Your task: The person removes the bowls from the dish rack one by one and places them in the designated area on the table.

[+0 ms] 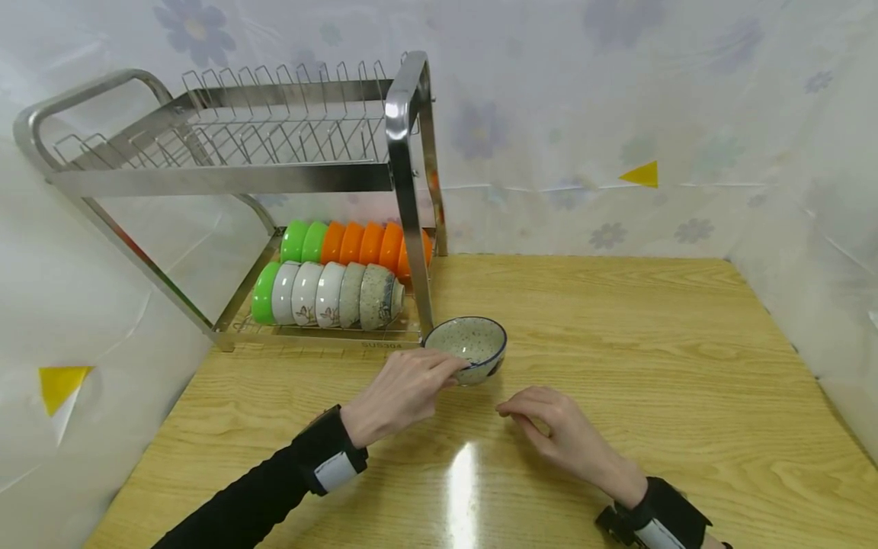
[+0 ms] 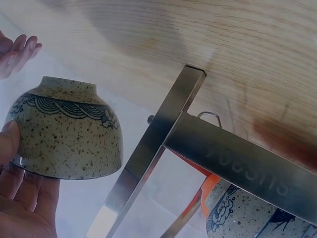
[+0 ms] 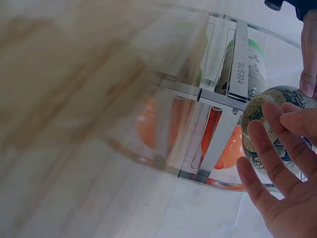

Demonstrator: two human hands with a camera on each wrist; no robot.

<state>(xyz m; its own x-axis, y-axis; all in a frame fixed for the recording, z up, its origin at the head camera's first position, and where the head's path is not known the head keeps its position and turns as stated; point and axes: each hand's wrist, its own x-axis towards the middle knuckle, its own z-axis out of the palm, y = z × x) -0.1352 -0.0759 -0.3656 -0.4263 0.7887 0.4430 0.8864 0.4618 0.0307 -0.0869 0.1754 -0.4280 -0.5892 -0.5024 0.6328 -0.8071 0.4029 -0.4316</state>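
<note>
My left hand [image 1: 406, 390] pinches the near rim of a speckled grey bowl [image 1: 473, 343] with a dark blue edge, held upright beside the rack's front right leg. In the left wrist view the thumb lies on the outside of the bowl [image 2: 69, 134], which bears a blue wave band near its foot, and the fingers reach inside the rim. To the right and nearer, my right hand [image 1: 562, 433] hovers over the table with loosely bent fingers, holding nothing. The right wrist view shows its fingers [image 3: 270, 158] spread in front of the bowl, partly covering it.
A steel dish rack [image 1: 226, 180] stands at the left on the wooden table [image 1: 631, 343]. Its upper tier has wire slots; its lower tier carries two rows of bowls on edge, orange bowls [image 1: 353, 242] behind and white bowls [image 1: 318, 293] and speckled ones in front.
</note>
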